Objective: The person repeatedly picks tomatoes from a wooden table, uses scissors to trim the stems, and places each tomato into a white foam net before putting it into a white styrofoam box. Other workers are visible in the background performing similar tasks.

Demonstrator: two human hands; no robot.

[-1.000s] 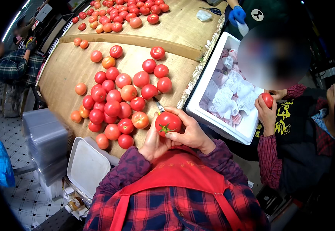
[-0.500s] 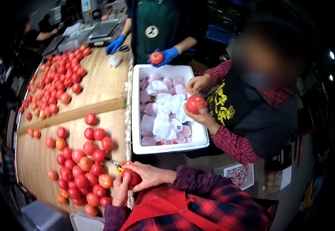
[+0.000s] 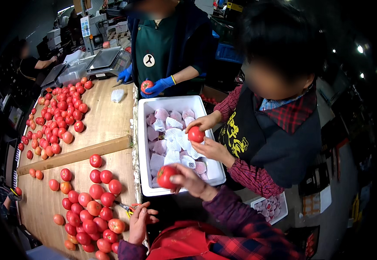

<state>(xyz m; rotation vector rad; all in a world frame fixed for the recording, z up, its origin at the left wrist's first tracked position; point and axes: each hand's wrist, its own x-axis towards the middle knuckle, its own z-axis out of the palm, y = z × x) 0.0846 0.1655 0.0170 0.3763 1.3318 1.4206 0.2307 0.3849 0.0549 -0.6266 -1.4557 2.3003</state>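
In my right hand [image 3: 191, 179] is a red tomato [image 3: 166, 177], held over the near edge of a white foam box [image 3: 143, 143]. The box holds several tomatoes in pink and white foam net sleeves [image 3: 171, 145]. Beside the table edge, my left hand [image 3: 139, 222] is empty with its fingers apart. Just left of it lie small clippers [image 3: 128, 209] with red and yellow handles. A loose group of red and orange-red tomatoes [image 3: 89, 226] spreads over the near part of the wooden table.
A wooden divider [image 3: 75, 154] crosses the table, with a far tomato heap [image 3: 58, 112] behind it. One co-worker's blue-gloved hand [image 3: 160, 86] holds a tomato; another co-worker's hands [image 3: 212, 149] hold one above the box. Scales [image 3: 104, 60] stand at the back. A smaller box [image 3: 270, 208] sits lower right.
My right hand has moved right and away from my left, carrying the tomato to the box. My left hand has let go of it and opened. The view has shifted slightly.
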